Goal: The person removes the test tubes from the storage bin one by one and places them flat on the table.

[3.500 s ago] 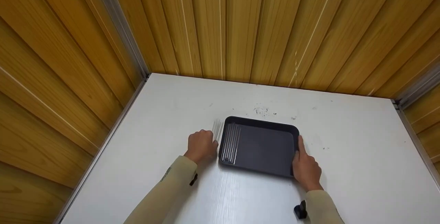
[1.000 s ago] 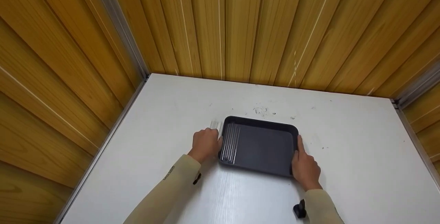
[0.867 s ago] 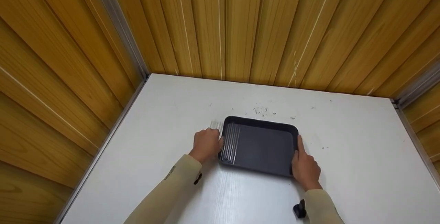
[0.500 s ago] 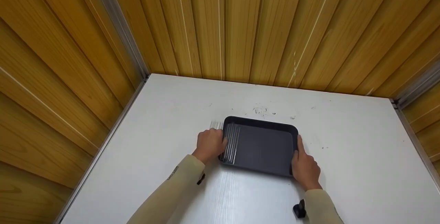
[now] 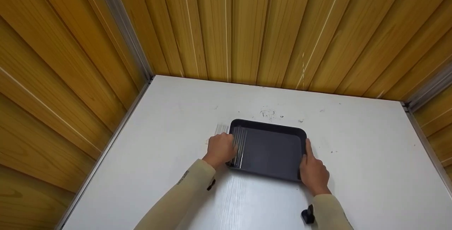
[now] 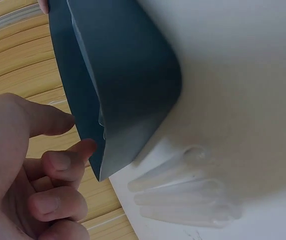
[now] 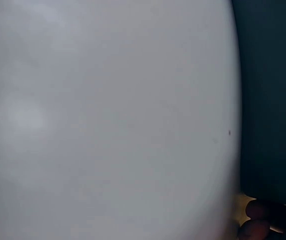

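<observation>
Dark rect. tray (image 5: 273, 154) lies on the white table (image 5: 176, 117), roughly mid-table, long side running L–R; a row of clear ridged tubes (image 5: 241, 145) sits inside it, side by side along the L wall, exact no. hard to count. L hand (image 5: 221, 149) is over the tray's L rim, thumb side reaching in above the tube row and hiding part of it. Per L wrist cam, its fingers are loosely curled w/ thumb apart from them, so grip looks released; thumb tip and forefinger tip are right at the rim, can't tell if touching. R hand (image 5: 314, 174) grips the tray's R end nr the front corner: forefinger laid straight along the outer side, thumb at the rim. R wrist cam mostly gets tabletop plus the tray's dark outer wall, w/ a few fingertips in shadow at the bottom corner. More clear tubes (image 6: 178, 192), three visible in L wrist cam, lie flat on the table just outside the tray's L wall, approx. parallel; head cam has their far ends showing past the L hand. Both arms in beige sleeves (image 5: 176, 198), w/ a small black device (image 5: 308, 216) by the R cuff. Dark specks (image 5: 267, 113) mark the tabletop beyond the tray; wood-grain panels (image 5: 247, 28) stand behind.
</observation>
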Action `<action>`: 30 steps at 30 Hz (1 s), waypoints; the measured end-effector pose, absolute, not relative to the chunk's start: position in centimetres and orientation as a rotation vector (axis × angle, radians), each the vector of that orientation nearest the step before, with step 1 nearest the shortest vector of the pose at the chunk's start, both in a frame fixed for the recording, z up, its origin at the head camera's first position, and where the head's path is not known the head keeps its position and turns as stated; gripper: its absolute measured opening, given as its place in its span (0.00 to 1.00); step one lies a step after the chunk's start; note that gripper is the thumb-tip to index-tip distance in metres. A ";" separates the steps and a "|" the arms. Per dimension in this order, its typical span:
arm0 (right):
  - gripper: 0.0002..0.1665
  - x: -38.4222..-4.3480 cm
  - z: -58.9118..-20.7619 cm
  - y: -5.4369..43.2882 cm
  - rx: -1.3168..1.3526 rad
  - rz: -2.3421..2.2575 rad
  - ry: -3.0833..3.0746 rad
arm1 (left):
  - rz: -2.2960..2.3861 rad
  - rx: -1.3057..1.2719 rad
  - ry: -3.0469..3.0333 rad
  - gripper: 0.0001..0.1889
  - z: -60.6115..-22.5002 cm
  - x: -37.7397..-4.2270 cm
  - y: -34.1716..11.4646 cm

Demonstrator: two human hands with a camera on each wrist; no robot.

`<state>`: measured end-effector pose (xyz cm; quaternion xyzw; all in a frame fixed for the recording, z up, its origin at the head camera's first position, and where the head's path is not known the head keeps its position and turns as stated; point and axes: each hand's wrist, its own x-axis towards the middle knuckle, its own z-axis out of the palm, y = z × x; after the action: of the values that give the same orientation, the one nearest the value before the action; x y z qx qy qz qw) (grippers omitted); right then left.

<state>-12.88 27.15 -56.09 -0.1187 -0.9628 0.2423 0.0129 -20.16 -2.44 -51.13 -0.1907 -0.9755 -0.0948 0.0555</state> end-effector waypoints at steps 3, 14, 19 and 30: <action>0.35 -12.9 -56.1 27.1 -0.374 0.757 -3.001 | -0.274 -0.588 -2.955 0.25 -51.2 -20.0 -2.2; 0.35 -12.8 -56.1 27.1 -0.362 0.760 -2.988 | -0.292 -0.645 -2.947 0.27 -51.5 -19.7 -1.4; 0.35 -12.8 -56.0 27.1 -0.366 0.755 -2.990 | -0.271 -0.647 -2.939 0.25 -51.7 -19.5 -1.1; 0.35 -12.8 -55.9 27.1 -0.383 0.770 -3.003 | -0.294 -0.673 -2.959 0.21 -52.2 -19.3 -0.5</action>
<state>-12.79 27.06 -55.94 -0.1226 -0.9613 0.2465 0.0091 -19.34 -0.47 -52.16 -0.2206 -0.9695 -0.0964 0.0466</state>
